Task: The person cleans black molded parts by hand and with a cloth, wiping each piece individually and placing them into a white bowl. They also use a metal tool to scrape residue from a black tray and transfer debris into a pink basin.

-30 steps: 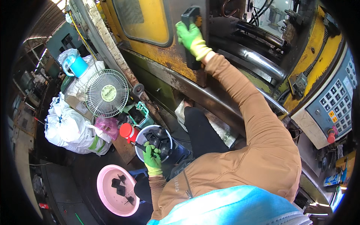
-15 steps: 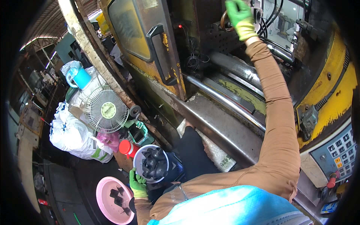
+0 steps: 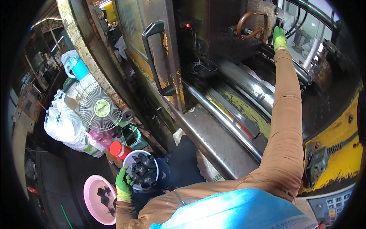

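Observation:
My left hand, in a green glove, is closed on the rim of a white bucket at my lap. Black moulded parts with pointed edges fill the bucket. High on the right, my right arm reaches into a large machine. My right hand, gloved in green, is at the side of a metal block, its fingers stretched upward. Whether the fingertips touch the block is hard to see. Beside the block loops a brown hose.
Polished bars cross the machine bed. Its sliding door has a black handle. At left are a pink basin with black pieces, a red-lidded jug, a fan and white sacks. A control panel sits lower right.
My right hand has moved right and slightly down, past the brown hose to the block's side. My left hand stays at the bucket. The whole view has shifted.

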The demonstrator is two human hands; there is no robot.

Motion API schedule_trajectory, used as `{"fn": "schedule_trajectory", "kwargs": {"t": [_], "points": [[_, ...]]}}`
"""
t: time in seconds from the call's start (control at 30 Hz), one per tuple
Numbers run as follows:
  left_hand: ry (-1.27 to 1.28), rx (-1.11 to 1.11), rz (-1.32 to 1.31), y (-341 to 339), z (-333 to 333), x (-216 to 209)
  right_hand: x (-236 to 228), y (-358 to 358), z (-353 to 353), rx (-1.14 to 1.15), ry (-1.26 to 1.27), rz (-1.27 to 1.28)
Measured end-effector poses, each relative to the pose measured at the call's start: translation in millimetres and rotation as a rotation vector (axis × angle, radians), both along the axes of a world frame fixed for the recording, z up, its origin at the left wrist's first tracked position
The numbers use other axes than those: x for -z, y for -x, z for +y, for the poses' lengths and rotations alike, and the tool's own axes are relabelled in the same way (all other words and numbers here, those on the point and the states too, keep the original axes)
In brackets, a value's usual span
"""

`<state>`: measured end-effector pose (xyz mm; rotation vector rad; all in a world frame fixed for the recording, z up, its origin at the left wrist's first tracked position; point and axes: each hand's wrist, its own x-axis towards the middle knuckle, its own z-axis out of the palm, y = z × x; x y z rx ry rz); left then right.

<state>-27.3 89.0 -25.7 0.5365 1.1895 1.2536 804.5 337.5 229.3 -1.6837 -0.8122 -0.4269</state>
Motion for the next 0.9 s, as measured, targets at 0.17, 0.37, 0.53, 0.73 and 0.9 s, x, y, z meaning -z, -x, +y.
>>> {"fn": "schedule_trajectory", "kwargs": {"t": [0.17, 0.37, 0.53, 0.73, 0.9], "points": [[0.035, -0.042, 0.042, -8.7, 3.4, 0.5, -16.7, 9.9, -6.3, 0.273, 0.226, -0.194], [0.037, -0.001, 0.080, -12.2, 11.2, 2.4, -30.9, 15.0, -14.3, 0.304, 0.384, -0.279], [-0.012, -0.025, 0.070, -2.0, -1.4, 0.0, -29.6, -3.6, -2.9, 0.309, 0.544, -0.385], [-0.135, -0.213, 0.167, 18.1, -23.5, 7.5, -15.2, 8.7, -21.7, 0.658, 0.450, -0.461], [-0.029, -0.133, -0.063, 36.4, -17.6, 31.0, -40.9, 105.3, -58.7, 0.216, -0.653, -0.312]]}}
